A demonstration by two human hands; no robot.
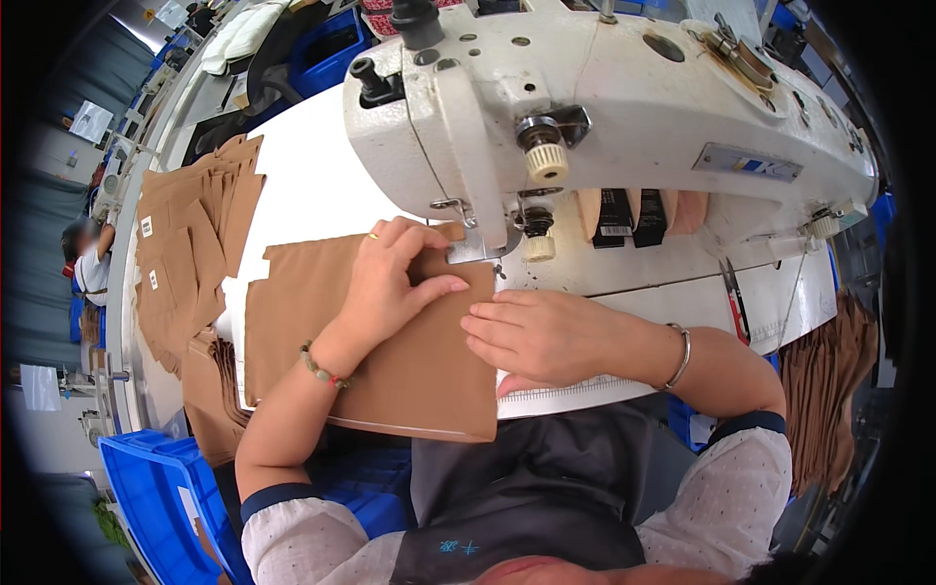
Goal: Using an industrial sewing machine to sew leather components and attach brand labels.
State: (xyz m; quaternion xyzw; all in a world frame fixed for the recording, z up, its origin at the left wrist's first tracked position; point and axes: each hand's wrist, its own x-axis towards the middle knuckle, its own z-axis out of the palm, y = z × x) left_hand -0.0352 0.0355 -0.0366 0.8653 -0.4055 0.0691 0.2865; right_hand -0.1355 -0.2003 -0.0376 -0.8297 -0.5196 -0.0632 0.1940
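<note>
- Fabric everywhere, and one brown panel [390, 361] has centre stage: it lies on the white worktop, its upper right corner by the metal presser foot [478, 246] of the sewing machine [604, 107].
- Left hand [395, 268] is up at the top of the panel, fingers arched and unclenched, thumb spread away from them, fingertips resting beside the foot (close quarters, that).
- Right hand [546, 336] comes across from the other side, fingers stretched out flat over the panel's right edge, thumb apart and lower down; no clenched grip on show.
- Step in hand, as I read it: lining the panel up at the foot for sewing. Whether the needle is down in the cloth, I cannot tell.
- Next move, in my judgement, calls for both palms steadying the cloth flat, the right edge guided straight, and the left fingertips well clear of the needle.
- Out on the flanks: a spread of brown pieces [195, 234] at the left, black labels [614, 219] under the machine's arm, and a red-handled cutting tool [733, 302] over to the right, touched by neither hand.
</note>
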